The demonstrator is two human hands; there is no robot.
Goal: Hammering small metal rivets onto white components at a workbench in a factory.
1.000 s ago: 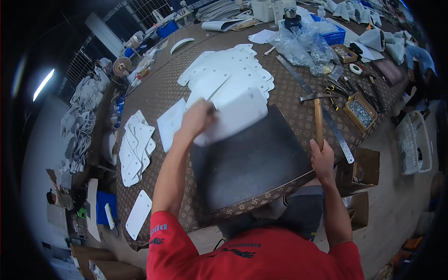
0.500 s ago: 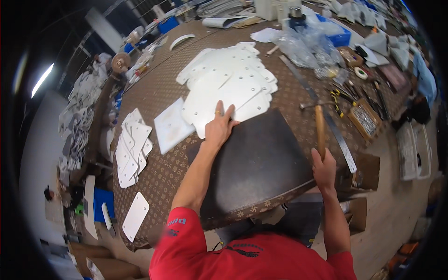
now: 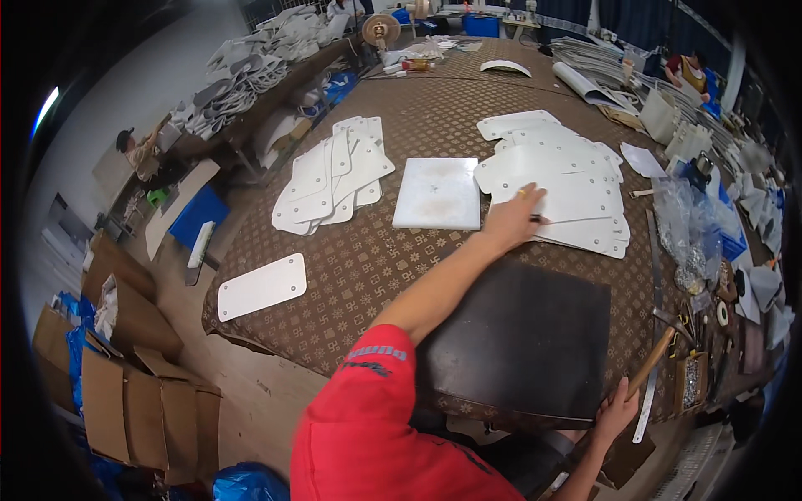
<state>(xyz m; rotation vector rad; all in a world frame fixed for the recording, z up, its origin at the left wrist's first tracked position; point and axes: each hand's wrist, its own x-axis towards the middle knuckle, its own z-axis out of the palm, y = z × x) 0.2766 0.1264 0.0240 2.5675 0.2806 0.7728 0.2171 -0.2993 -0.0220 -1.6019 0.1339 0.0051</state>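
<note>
We note the left hand point(image 3: 516, 217) on the near side of a heap of white, round-cornered flat sheets with metal studs point(image 3: 576, 179); whether it pinches an edge or only presses, we cannot tell. The right hand point(image 3: 616, 409) is closed round a dark-headed hammer with a pale wooden handle point(image 3: 652, 361). The heap lies on a desk covered in brown patterned cloth point(image 3: 351, 292), just beyond a smooth black rectangular mat point(image 3: 518, 334), beside a white square slab point(image 3: 436, 194).

Risks, as we judge them: the sheets overlap loosely, so a pull on one could drag its neighbours, studs catching, and spill the heap onto the mat. Rubbing studs could scratch white faces. The hammer's head is close to a long steel ruler point(image 3: 643, 422) and a tan open box point(image 3: 679, 388) of small metal parts; a careless swing could knock either. A lone white studded strip point(image 3: 262, 287) lies near the desk's left edge, where a brush might send it off
</note>
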